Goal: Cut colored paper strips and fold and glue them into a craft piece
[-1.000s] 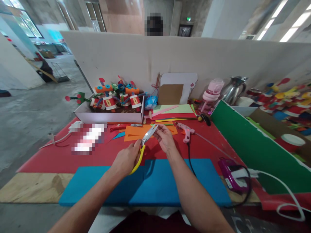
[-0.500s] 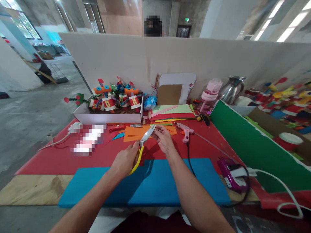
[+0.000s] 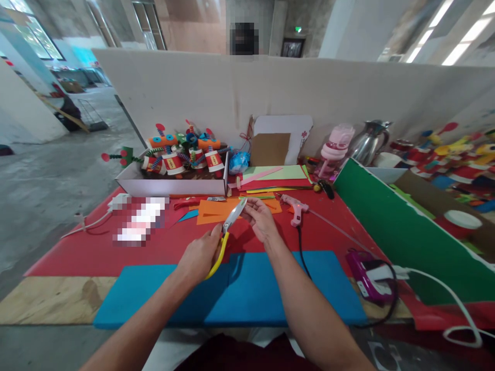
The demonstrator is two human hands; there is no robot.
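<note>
a: where are the snips (image 3: 228, 234)?
b: in the air just above the far edge of the blue sheet (image 3: 251, 299). the yellow handle is low and the metal blades slant up and away from the sheet.
a: and the hands?
b: the left hand (image 3: 198, 255) is wrapped tight round the yellow handle, over the sheet's far edge. the right hand (image 3: 262, 220) sits just beyond the sheet, fingertips pinched on the blade tips. i cannot tell if anything small is caught there.
a: what lies about?
b: on the red counter (image 3: 77, 252) beyond the sheet, orange paper (image 3: 211, 211) lies under the blades. a pink glue gun (image 3: 296, 208) is further right and a white box (image 3: 170, 185) of cup figures further back. a purple device (image 3: 363, 278) sits just beside the sheet's right end.
</note>
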